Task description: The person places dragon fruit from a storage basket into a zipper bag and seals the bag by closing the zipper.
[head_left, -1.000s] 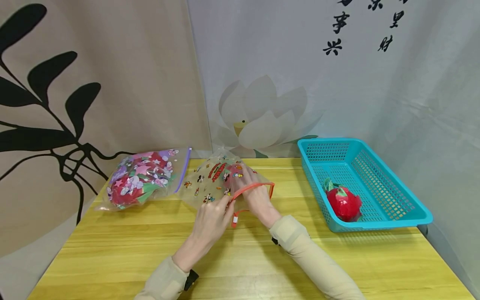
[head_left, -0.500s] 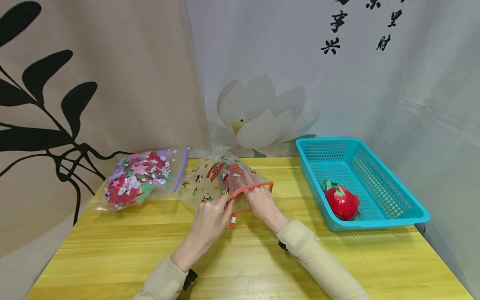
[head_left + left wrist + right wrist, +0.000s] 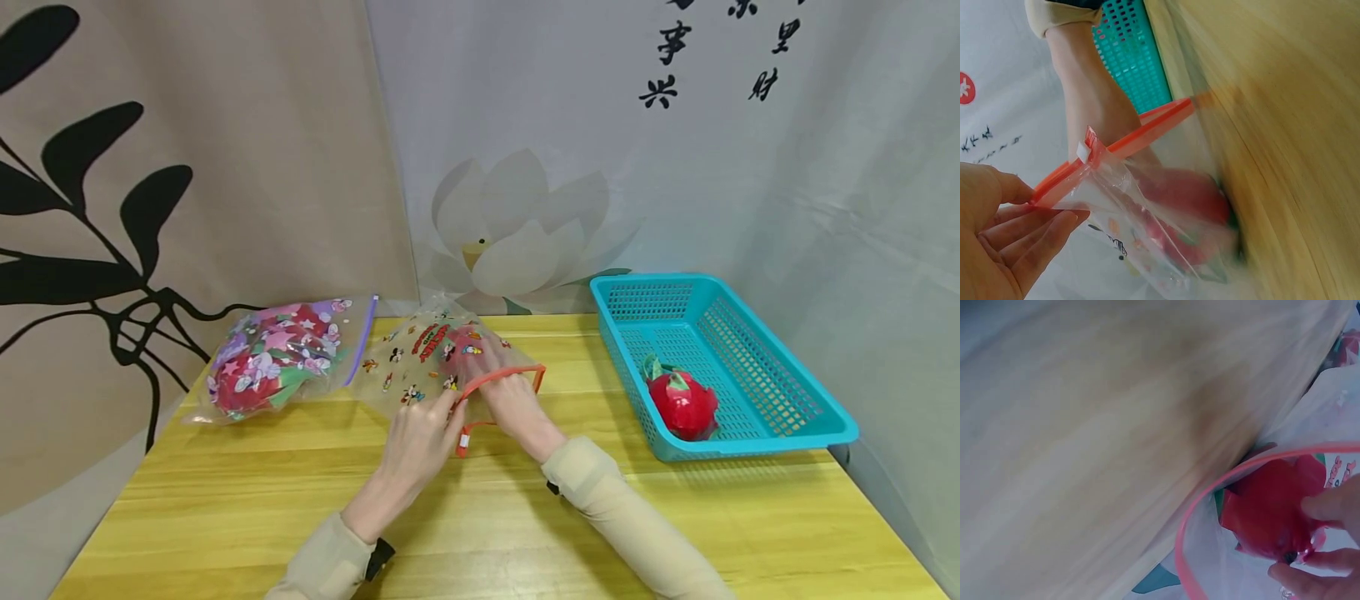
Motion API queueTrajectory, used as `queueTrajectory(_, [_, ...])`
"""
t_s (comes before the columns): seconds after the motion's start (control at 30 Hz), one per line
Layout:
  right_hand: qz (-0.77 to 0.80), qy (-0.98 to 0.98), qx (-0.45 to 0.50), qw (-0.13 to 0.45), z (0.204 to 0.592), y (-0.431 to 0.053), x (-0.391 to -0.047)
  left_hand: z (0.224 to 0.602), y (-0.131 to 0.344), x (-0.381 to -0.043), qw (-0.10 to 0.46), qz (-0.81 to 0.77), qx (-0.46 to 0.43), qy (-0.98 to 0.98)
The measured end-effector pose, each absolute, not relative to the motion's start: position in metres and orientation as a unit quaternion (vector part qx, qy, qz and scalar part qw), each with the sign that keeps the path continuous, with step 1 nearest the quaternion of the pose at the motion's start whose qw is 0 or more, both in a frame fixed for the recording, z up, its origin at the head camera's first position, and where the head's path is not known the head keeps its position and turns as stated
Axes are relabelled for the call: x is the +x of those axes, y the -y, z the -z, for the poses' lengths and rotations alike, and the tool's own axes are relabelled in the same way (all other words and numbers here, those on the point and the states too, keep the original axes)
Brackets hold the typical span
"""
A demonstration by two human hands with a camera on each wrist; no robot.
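Note:
A clear zip bag [image 3: 397, 367] with cartoon prints and an orange-red zip edge lies mid-table. My left hand [image 3: 423, 433] pinches the edge of its mouth near the white slider [image 3: 1083, 152]. Through that mouth my right hand [image 3: 517, 408] reaches in, its fingers hidden behind the printed film in the head view. Inside the bag is a red dragon fruit [image 3: 1272, 506] with green-tipped scales, perhaps a model. The right wrist view has my right thumb and fingertips [image 3: 1325, 509] against this fruit, bent about one end.
A second zip bag [image 3: 352, 333], purple-edged and filled with red and green fruit, lies at the left. On the right stands a blue perforated basket [image 3: 780, 362] holding one dragon fruit [image 3: 682, 406]. A curtain [image 3: 300, 167] hangs behind the wooden table [image 3: 480, 533].
My right hand drew back slightly towards the bag's mouth, then pushed in again. The left hand keeps its pinch on the zip edge. The view has shifted a little.

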State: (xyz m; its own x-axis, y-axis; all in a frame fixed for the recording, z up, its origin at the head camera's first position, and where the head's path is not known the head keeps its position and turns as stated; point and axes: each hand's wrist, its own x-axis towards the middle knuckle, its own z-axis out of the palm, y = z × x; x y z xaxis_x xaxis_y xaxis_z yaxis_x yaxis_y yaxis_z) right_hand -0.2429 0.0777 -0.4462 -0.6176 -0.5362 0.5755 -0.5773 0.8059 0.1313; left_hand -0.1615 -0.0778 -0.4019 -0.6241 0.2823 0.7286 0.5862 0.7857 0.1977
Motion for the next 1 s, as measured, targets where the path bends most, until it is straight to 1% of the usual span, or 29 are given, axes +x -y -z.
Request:
queueTrajectory(0.4, [-0.017, 0.868, 0.305, 0.391, 0.451, -0.066, -0.252, 0.4, 0.08, -0.16, 0.359, 0.209, -0.247, 0.875])
queueTrajectory(0.73, [-0.01, 0.851, 0.301, 0.431, 0.443, -0.052, -0.267, 0.4, 0.08, -0.16, 0.372, 0.206, -0.253, 0.869])
queueTrajectory(0.9, [0.01, 0.846, 0.297, 0.443, 0.443, -0.048, -0.27, 0.4, 0.08, -0.159, 0.378, 0.209, -0.259, 0.864])
queueTrajectory(1.0, [0.012, 0.834, 0.302, 0.461, 0.442, -0.047, -0.272, 0.4, 0.08, -0.159, 0.379, 0.21, -0.26, 0.863])
